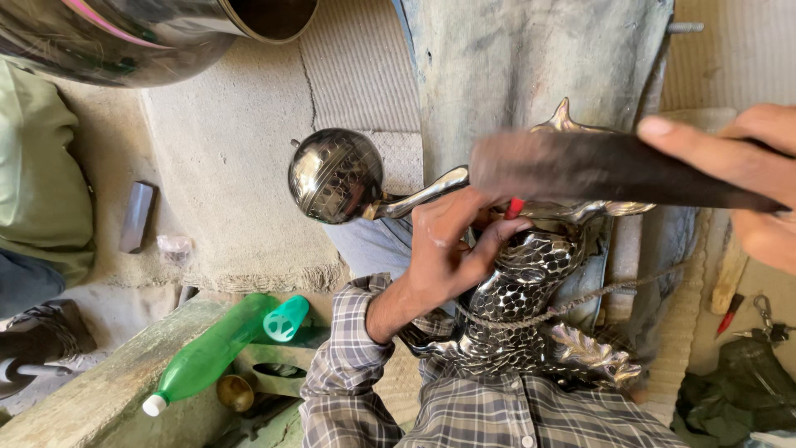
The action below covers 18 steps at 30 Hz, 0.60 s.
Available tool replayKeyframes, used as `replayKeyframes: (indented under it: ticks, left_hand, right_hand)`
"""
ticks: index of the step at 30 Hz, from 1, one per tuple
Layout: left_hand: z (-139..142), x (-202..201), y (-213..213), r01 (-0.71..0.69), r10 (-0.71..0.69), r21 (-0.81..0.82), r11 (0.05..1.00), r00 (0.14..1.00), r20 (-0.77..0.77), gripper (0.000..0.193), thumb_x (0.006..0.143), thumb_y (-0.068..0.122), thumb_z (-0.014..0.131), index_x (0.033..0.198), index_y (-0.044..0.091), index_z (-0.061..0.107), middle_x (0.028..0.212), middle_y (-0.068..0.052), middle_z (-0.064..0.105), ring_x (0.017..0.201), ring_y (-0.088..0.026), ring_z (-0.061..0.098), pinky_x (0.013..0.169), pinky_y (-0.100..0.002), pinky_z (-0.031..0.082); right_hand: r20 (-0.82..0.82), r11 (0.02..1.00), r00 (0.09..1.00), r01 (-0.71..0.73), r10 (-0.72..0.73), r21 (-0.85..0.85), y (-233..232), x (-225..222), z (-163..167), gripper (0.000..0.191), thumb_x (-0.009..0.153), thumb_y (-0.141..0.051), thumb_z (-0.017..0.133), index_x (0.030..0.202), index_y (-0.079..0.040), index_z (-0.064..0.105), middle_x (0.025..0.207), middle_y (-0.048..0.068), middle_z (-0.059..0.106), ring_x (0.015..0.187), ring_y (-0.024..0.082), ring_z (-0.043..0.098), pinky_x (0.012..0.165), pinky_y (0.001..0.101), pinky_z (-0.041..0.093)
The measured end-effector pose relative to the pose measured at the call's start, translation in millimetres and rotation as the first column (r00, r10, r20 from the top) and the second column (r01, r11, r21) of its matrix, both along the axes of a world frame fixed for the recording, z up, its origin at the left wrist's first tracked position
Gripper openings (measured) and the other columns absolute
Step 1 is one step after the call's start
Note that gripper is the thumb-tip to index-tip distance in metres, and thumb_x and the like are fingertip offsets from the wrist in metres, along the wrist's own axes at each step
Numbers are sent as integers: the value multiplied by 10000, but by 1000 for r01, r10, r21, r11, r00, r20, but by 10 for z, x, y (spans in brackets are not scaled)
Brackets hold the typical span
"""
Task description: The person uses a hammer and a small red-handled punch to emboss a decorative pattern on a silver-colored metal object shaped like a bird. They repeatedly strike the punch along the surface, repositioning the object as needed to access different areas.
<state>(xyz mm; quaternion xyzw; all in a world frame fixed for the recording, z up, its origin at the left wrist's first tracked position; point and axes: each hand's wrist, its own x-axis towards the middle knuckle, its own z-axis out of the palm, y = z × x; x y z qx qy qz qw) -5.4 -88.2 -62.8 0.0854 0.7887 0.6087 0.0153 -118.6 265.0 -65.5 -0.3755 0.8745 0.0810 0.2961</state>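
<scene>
A shiny silver metal figure (531, 282) with a scaled body, leaf-like fins and a round engraved ball (334, 174) on a curved neck lies across my lap, bound with a thin cord. My left hand (448, 249) is closed around a small red-handled tool (514, 207) pressed against the figure's upper part. My right hand (738, 174) grips a long dark flat bar (597, 170), blurred, held level just above the left hand and the tool.
A green plastic bottle (207, 353) lies on a concrete ledge at the lower left, beside a small teal cup (286, 319) and a brass cup (235, 392). A large steel vessel (149, 37) sits top left. A dark block (137, 216) lies on the mat. A red-handled tool (730, 314) rests at right.
</scene>
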Motion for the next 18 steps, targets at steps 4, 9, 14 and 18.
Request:
replayKeyframes:
  ticks: [4, 9, 14, 18]
  left_hand:
    - [2, 0, 0, 10, 6, 146, 989, 994, -109, 473, 992, -79, 727, 1415, 59, 568, 1234, -95, 738, 1096, -173, 770, 892, -267, 677]
    - [8, -18, 10, -4, 4, -16, 1000, 1000, 8, 393, 931, -36, 820, 1278, 64, 665, 1113, -78, 800, 926, -167, 802, 774, -292, 655]
    - [37, -48, -15, 46, -26, 165, 985, 992, -120, 476, 992, -91, 711, 1418, 64, 566, 1242, -70, 733, 1084, -173, 773, 897, -264, 677]
    - [61, -60, -24, 35, -19, 133, 991, 992, -121, 478, 965, -77, 743, 1390, 61, 575, 1256, -67, 743, 1025, -155, 779, 851, -254, 664]
  right_hand:
    - [-67, 993, 996, -44, 51, 105, -31, -26, 5, 784, 930, -122, 570, 1627, -338, 284, 1076, -103, 636, 818, 71, 613, 759, 173, 563]
    - [-52, 974, 998, 39, -28, 225, -69, 43, 117, 790, 957, -145, 563, 1638, -393, 249, 1173, -164, 614, 904, 11, 627, 828, 109, 574]
    - [-145, 965, 975, -133, 169, 228, -41, 36, 97, 799, 964, -195, 564, 1629, -455, 205, 1193, -168, 623, 932, 12, 633, 866, 121, 574]
    - [-153, 988, 976, -147, 154, 54, 79, 22, -30, 812, 933, -104, 600, 1616, -397, 272, 1120, -76, 668, 818, 76, 618, 784, 193, 580]
